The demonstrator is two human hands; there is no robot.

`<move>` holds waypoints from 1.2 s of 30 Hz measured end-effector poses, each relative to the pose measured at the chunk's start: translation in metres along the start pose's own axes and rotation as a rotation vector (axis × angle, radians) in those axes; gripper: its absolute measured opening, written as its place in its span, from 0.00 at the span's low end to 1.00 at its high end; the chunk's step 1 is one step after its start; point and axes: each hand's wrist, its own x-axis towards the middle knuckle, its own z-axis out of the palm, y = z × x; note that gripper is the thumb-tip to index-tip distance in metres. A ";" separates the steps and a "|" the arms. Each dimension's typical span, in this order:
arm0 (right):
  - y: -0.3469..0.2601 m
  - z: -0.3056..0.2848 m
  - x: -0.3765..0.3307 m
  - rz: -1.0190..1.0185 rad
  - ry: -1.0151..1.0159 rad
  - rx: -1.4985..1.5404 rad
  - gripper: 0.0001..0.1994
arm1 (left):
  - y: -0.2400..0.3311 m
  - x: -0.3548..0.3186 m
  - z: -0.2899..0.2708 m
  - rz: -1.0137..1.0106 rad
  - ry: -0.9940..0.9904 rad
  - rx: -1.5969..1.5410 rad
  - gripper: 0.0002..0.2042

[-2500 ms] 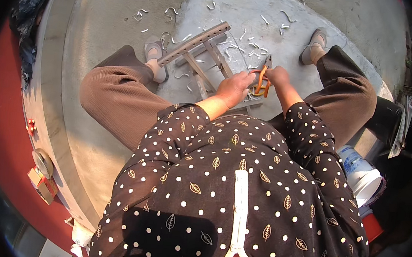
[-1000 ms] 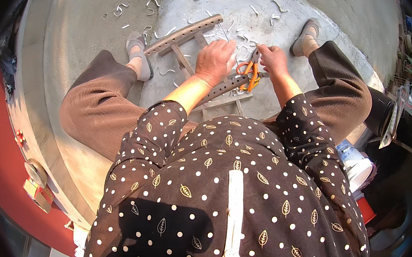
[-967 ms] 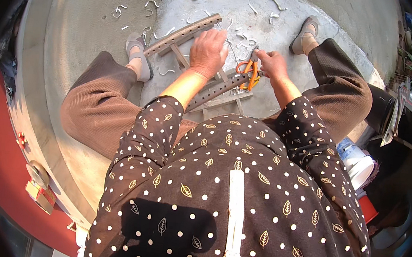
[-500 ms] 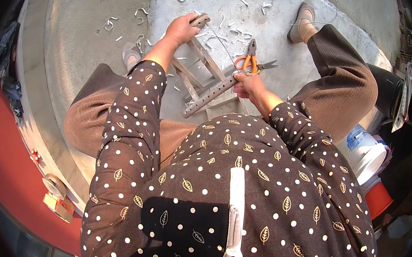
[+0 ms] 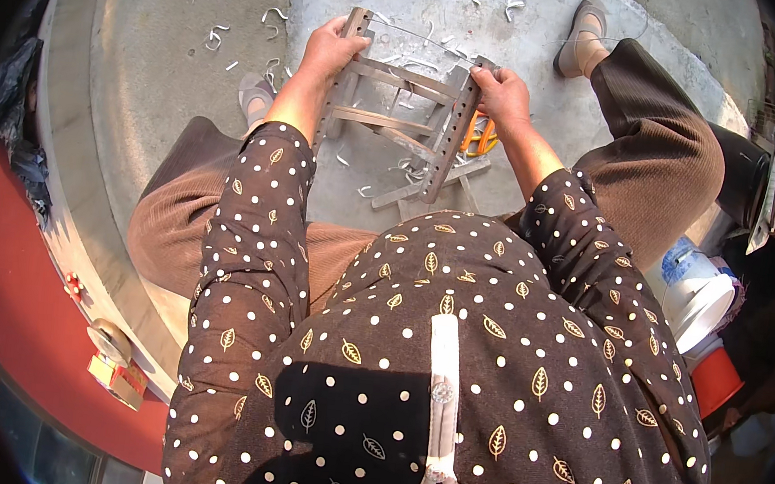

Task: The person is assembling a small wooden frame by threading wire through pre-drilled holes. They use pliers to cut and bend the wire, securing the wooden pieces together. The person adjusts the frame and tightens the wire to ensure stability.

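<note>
Fingers [image 5: 340, 34] of the left hand [image 5: 329, 50] clamp one perforated rail of the metal frame [image 5: 401, 103] held above the concrete floor [image 5: 162, 62] — right hand [image 5: 506, 95] grips the opposite rail. Looks stiff, light, sharp-edged — best held by the rails.

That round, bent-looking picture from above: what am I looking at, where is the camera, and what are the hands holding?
The camera sits on a person's head and looks straight down, and its very wide lens bends the edges. You see the dotted blouse, both forearms and brown trousers of someone sitting on a grey concrete floor. The left hand and the right hand each grip one perforated side rail of a small metal frame, shaped like a short ladder. Orange-handled pliers lie just under the right hand. Small metal scraps are scattered on the floor, and a white bucket stands at the right.
</note>
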 end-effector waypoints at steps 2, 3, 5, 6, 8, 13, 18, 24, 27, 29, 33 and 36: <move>0.000 -0.001 -0.002 0.019 -0.060 0.075 0.17 | -0.003 0.002 -0.005 -0.031 -0.069 -0.028 0.23; -0.006 -0.003 -0.009 0.041 -0.096 0.123 0.17 | -0.005 0.002 -0.007 -0.046 -0.104 -0.047 0.24; -0.010 -0.003 -0.015 0.086 -0.176 0.234 0.16 | -0.009 0.002 -0.012 -0.074 -0.067 -0.110 0.26; -0.011 -0.003 -0.017 0.109 -0.214 0.301 0.15 | -0.006 0.001 -0.013 -0.085 -0.052 -0.140 0.27; -0.007 -0.009 -0.019 0.170 -0.295 0.423 0.14 | -0.001 -0.001 -0.021 -0.111 -0.012 -0.157 0.30; 0.001 -0.018 -0.004 0.340 -0.324 0.671 0.15 | 0.016 -0.008 -0.055 -0.161 0.067 -0.127 0.35; 0.001 -0.020 -0.005 0.370 -0.189 0.566 0.16 | 0.032 -0.012 -0.111 -0.157 0.066 0.017 0.18; -0.006 -0.025 -0.008 0.382 -0.066 0.472 0.16 | 0.121 -0.081 -0.142 0.103 0.049 0.252 0.14; -0.028 -0.036 -0.019 0.281 -0.049 0.462 0.18 | 0.150 -0.110 -0.149 0.199 0.055 0.331 0.16; -0.051 -0.043 -0.033 0.165 -0.078 0.521 0.19 | 0.163 -0.135 -0.153 0.238 0.077 0.333 0.15; -0.100 -0.079 -0.051 -0.197 -0.270 0.577 0.16 | 0.153 -0.159 -0.148 0.267 0.171 0.231 0.17; -0.145 -0.109 -0.061 -0.519 -0.319 0.438 0.15 | 0.124 -0.152 -0.151 0.075 0.216 0.190 0.19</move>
